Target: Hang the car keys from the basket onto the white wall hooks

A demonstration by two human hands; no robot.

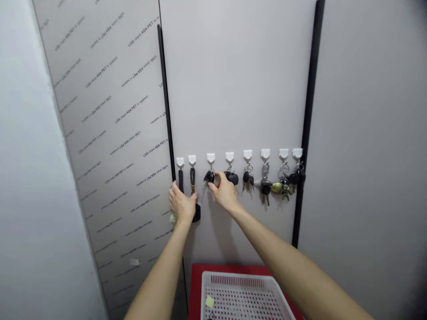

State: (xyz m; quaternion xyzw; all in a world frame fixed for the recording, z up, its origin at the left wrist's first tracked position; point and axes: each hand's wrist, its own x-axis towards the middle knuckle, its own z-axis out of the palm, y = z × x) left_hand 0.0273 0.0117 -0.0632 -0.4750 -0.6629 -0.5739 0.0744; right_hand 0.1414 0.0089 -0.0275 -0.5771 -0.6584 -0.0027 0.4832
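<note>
White adhesive hooks point(211, 158) hold several hanging sets of keys in a row on a pale panel. My left hand point(182, 203) is over the two leftmost hanging items, fingers spread. It partly covers a black strap point(180, 180) and is close to a dark braided strap point(192, 177) with a black key fob point(197, 213). My right hand point(225, 191) is beside the bunch of black keys point(209, 176) on the third hook, thumb and forefinger apart at its right edge. Behind that hand, a black key fob point(232, 178) hangs from the fourth hook.
Farther right hang more keys point(248, 177), a bunch with a gold-coloured piece point(276, 188), and dark keys point(295, 178) by a black vertical strip point(308, 111). Below, a white perforated basket point(242, 279) with a yellow note point(210, 302) stands on a red surface point(196, 284).
</note>
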